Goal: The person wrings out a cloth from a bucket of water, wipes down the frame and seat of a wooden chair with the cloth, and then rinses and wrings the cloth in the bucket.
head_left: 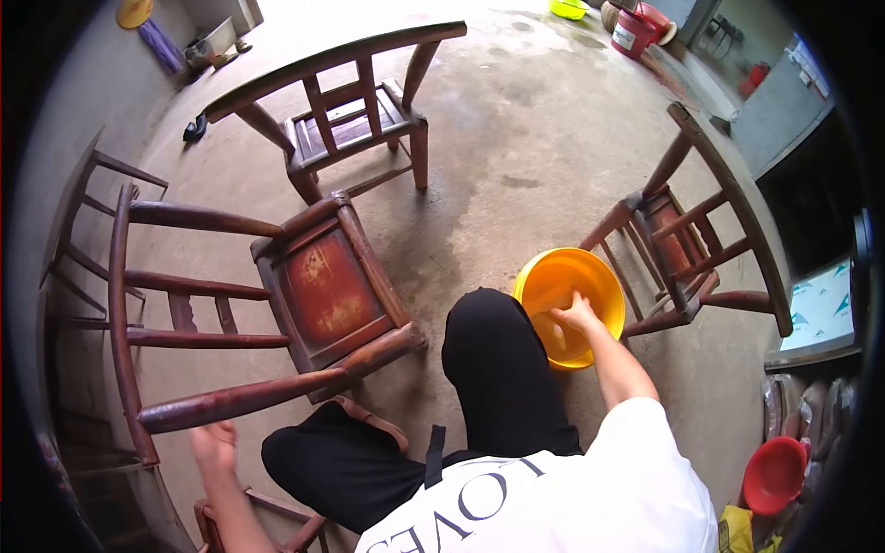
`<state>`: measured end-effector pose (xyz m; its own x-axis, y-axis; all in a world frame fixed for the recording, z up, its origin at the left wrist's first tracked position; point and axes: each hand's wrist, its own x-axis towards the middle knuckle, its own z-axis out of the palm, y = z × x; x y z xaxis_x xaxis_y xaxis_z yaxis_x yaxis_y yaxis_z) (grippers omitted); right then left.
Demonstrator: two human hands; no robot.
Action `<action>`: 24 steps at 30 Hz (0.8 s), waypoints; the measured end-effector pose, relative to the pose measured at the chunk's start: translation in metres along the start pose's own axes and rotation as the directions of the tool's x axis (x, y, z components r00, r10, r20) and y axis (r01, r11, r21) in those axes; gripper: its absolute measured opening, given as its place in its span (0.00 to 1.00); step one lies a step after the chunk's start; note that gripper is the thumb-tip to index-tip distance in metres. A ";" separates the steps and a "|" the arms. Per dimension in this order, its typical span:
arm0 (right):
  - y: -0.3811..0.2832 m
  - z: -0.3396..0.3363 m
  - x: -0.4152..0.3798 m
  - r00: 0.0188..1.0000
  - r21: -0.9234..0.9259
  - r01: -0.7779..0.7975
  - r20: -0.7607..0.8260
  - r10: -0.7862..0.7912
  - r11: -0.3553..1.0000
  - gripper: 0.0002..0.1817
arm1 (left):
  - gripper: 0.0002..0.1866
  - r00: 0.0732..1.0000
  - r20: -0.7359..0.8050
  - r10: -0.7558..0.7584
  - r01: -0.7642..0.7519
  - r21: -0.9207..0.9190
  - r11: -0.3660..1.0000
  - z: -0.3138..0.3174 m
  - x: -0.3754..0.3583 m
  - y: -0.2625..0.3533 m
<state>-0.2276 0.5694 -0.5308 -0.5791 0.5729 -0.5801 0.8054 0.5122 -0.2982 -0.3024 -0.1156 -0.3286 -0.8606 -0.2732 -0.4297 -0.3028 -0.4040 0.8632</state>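
Note:
My right hand (575, 314) reaches down into a yellow bucket (604, 276) beside my right knee, its thumb raised and its other fingers low inside. Murky water shows in the bucket, and I cannot tell whether those fingers hold anything in it. My left hand (215, 446), a little blurred, is out to the left with fingers loosely apart. Its fingertips come right up to the lower back post of a dark reddish-brown wooden chair (334, 290). That chair has a worn seat panel and its slatted back points left.
Another wooden chair (355, 115) stands ahead, and a third chair (682, 230) is right of the bucket. A red basin (774, 475) sits at the lower right by wrapped items. Red buckets (636, 32) stand far back; a dark shoe (194, 128) lies near the left wall.

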 end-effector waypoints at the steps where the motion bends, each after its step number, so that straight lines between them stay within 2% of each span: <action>1: -0.001 0.013 0.006 1.000 -0.004 0.010 0.009 -0.010 1.000 0.60 | 0.09 0.999 0.023 -0.027 0.024 0.117 0.993 0.011 -0.016 -0.007; 2: -0.003 0.030 0.012 0.999 -0.006 0.025 0.020 -0.025 1.000 0.62 | 0.06 0.998 0.042 -0.052 0.041 0.234 0.971 0.030 -0.037 -0.017; 3: 0.007 0.052 0.021 0.988 0.101 0.144 0.041 -0.149 0.984 0.62 | 0.06 0.995 0.096 -0.030 -0.011 0.400 0.916 0.038 -0.048 -0.024; 4: 0.038 0.093 0.068 0.909 -0.198 0.393 0.229 -0.348 0.898 0.52 | 0.05 0.989 0.149 -0.015 -0.070 0.550 0.832 0.045 -0.057 -0.029; 5: 0.052 0.128 0.107 0.766 -0.417 0.634 0.453 -0.456 0.651 0.42 | 0.05 0.982 0.190 -0.014 -0.106 0.604 0.790 0.058 -0.067 -0.029; 6: 0.027 0.116 0.072 0.822 -0.356 0.565 0.324 -0.469 0.744 0.28 | 0.05 0.974 0.227 -0.017 -0.140 0.654 0.743 0.075 -0.077 -0.025; 7: -0.008 0.092 0.022 0.868 -0.278 0.495 0.196 -0.456 0.823 0.16 | 0.04 0.951 0.301 -0.068 -0.143 0.625 0.767 0.090 -0.084 -0.023; 8: 0.000 0.094 0.027 0.935 -0.338 0.240 0.331 -0.124 0.910 0.15 | 0.05 0.919 0.375 -0.119 -0.139 0.593 0.793 0.105 -0.089 -0.022; 9: 0.041 0.130 0.065 0.949 -0.175 0.152 0.301 -0.094 0.973 0.16 | 0.05 0.881 0.439 -0.175 -0.152 0.614 0.775 0.115 -0.092 -0.026; 10: 0.017 0.110 0.049 0.945 -0.179 0.167 0.309 -0.105 0.970 0.16 | 0.06 0.833 0.503 -0.232 -0.170 0.631 0.757 0.124 -0.092 -0.031; 12: -0.026 0.056 0.015 0.908 -0.386 0.301 0.395 -0.139 0.872 0.19 | 0.07 0.711 0.601 -0.365 -0.182 0.659 0.730 0.138 -0.090 -0.043; 13: -0.010 0.061 0.027 0.910 -0.386 0.301 0.390 -0.141 0.872 0.19 | 0.07 0.662 0.653 -0.366 -0.239 0.648 0.723 0.148 -0.086 -0.050; 14: 0.017 0.066 0.042 0.970 -0.314 0.234 0.144 -0.198 0.920 0.21 | 0.08 0.605 0.704 -0.372 -0.295 0.632 0.717 0.161 -0.084 -0.057; 15: 0.038 0.067 0.049 0.970 -0.223 0.184 -0.117 -0.213 0.957 0.24 | 0.08 0.578 0.714 -0.396 -0.184 0.586 0.789 0.183 -0.091 -0.055; 16: 0.037 0.055 0.041 0.971 -0.220 0.171 -0.131 -0.202 0.960 0.24 | 0.09 0.530 0.766 -0.365 -0.260 0.556 0.790 0.196 -0.088 -0.069; 17: 0.014 0.027 0.013 0.978 -0.276 0.197 0.118 -0.170 0.941 0.25 | 0.10 0.459 0.796 -0.394 -0.222 0.533 0.817 0.216 -0.090 -0.074; 18: 0.007 0.007 -0.005 0.928 -0.321 0.234 0.356 -0.112 0.918 0.26 | 0.11 0.392 0.818 -0.421 -0.192 0.520 0.832 0.239 -0.095 -0.077; 19: 0.019 0.007 0.005 0.894 -0.344 0.363 0.390 -0.220 0.866 0.26 | 0.11 0.334 0.827 -0.453 -0.136 0.518 0.845 0.261 -0.100 -0.084; 20: 0.015 -0.004 -0.004 0.903 -0.338 0.381 0.335 -0.269 0.860 0.23 | 0.12 0.299 0.822 -0.484 -0.061 0.523 0.850 0.283 -0.105 -0.094; 21: 0.018 -0.008 -0.001 0.923 -0.244 0.368 0.215 -0.320 0.897 0.20 | 0.12 0.264 0.839 -0.476 0.045 0.482 0.875 0.304 -0.109 -0.109; 22: 0.001 -0.031 -0.021 0.895 -0.209 0.443 0.151 -0.419 0.872 0.16 | 0.11 0.248 0.835 -0.491 0.205 0.450 0.869 0.323 -0.112 -0.126; 23: -0.004 -0.045 -0.030 0.895 -0.060 0.436 0.128 -0.427 0.898 0.13 | 0.09 0.275 0.814 -0.511 0.360 0.406 0.840 0.341 -0.118 -0.139; 24: -0.019 -0.063 -0.047 0.941 0.016 0.311 0.136 -0.310 0.950 0.14 | 0.09 0.324 0.759 -0.565 0.464 0.394 0.794 0.360 -0.120 -0.155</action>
<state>-0.2240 0.5729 -0.4501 -0.7772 0.2931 -0.5568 0.5877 0.6544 -0.4759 -0.2995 0.2942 -0.3158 -0.4181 0.8023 -0.4261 -0.8005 -0.1036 0.5903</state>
